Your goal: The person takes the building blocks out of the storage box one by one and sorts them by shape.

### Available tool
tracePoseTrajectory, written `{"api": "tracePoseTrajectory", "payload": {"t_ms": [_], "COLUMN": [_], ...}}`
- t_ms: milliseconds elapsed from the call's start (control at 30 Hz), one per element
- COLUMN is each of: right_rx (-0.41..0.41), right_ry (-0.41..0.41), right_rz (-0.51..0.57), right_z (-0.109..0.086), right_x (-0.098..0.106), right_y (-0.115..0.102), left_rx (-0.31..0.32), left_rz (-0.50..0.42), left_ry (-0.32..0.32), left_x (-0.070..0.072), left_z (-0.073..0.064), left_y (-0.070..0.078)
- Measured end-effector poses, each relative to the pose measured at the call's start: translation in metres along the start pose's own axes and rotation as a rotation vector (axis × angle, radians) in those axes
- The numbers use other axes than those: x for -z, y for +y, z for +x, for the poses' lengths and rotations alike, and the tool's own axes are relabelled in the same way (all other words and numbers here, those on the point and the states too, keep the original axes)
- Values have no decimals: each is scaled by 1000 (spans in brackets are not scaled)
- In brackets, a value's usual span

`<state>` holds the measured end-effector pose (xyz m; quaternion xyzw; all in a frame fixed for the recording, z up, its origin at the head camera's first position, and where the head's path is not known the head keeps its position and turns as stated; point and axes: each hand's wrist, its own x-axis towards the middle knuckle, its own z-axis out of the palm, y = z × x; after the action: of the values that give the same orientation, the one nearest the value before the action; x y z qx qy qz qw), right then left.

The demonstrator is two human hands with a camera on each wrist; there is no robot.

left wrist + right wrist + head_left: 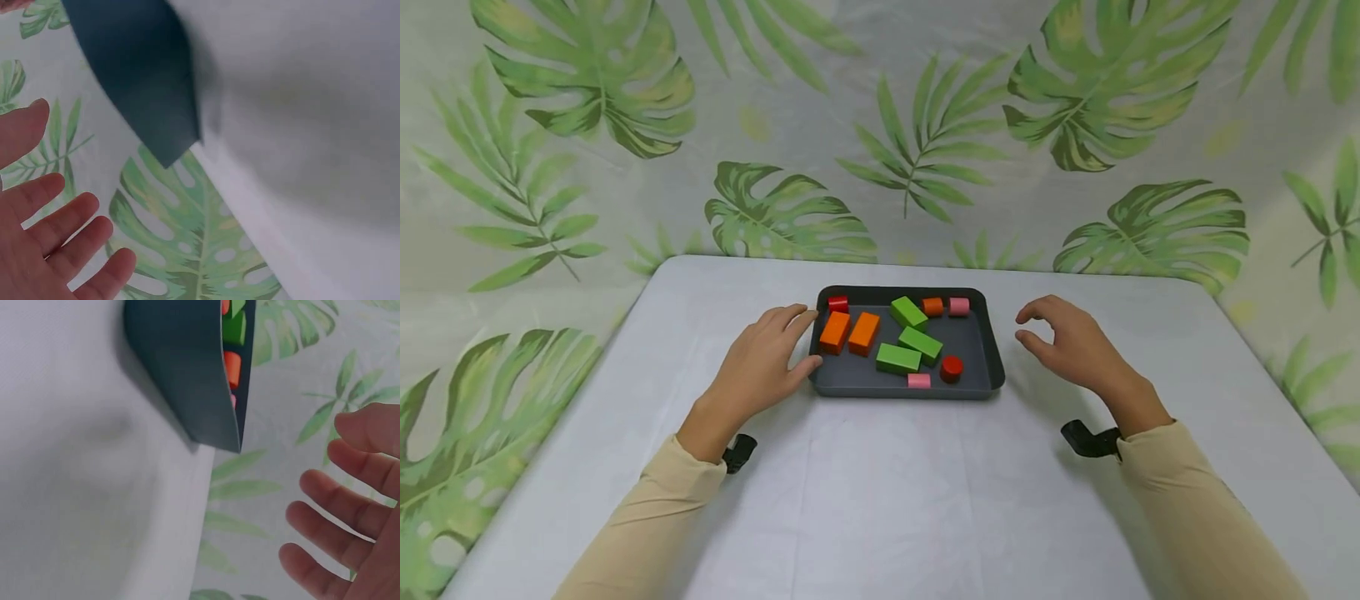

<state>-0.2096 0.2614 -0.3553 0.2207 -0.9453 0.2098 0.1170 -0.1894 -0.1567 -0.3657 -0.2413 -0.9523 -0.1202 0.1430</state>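
A dark grey tray (pixel 865 388) lies on the table with colored blocks in it. Two orange blocks (pixel 863 334) stand at its left, beside three green blocks (pixel 898 358) near the middle. Small cylinders lie around them: a red cylinder (pixel 951 368), a pink cylinder (pixel 958 307) and an orange cylinder (pixel 932 307), among others. My left hand (pixel 760 358) is at the tray's left rim, fingers spread and holding nothing; whether the fingertips touch the rim I cannot tell. To the right of the tray, apart from it, my right hand (pixel 1071 342) hovers with loosely bent fingers, nothing in them.
A white cloth covers the table (pixel 887 492). Behind it hangs a leaf-patterned sheet (pixel 925 125), which also shows past both side edges. Each wrist carries a black camera mount (pixel 1090 440).
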Motion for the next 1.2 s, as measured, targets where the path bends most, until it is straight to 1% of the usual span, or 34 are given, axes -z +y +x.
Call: {"api": "tracePoseTrajectory", "payload": {"t_ms": [133,233,300,467,500,600,700,800,1000,1133,1200], "right_rx": [-19,-33,-39,-45,-48,-57,-63,-65,-70,-56,-53], "right_ry": [-31,-50,-58,-72,-76,-91,-106,-123,-143,-136,-140], "right_rz": [5,9,11,32,37,49,59,72,85,91,101], "right_z": [-5,-8,-9,-8,-8,-7,-8,-7,-3,0,1], "right_x": [4,7,9,10,10,10,10,11,11,11,11], "right_y": [4,7,8,11,11,12,11,9,8,7,5], "left_rx": [34,90,129,213,226,255,285,315,346,374,375], "left_rz": [-37,-99,-184,-459,-500,-585,-643,-684,-720,-752,-768], "left_ry": [-41,-93,-139,-268,-291,-347,-376,-392,-430,-438,-440], "left_x": [-3,-5,-8,-19,-21,-27,-31,-31,-30,-32,-33], "left_z": [-4,-5,-6,-4,-4,-1,1,2,5,8,9], "left_y": [-6,-9,-12,-18,-19,-20,-20,-20,-21,-23,-24]}}
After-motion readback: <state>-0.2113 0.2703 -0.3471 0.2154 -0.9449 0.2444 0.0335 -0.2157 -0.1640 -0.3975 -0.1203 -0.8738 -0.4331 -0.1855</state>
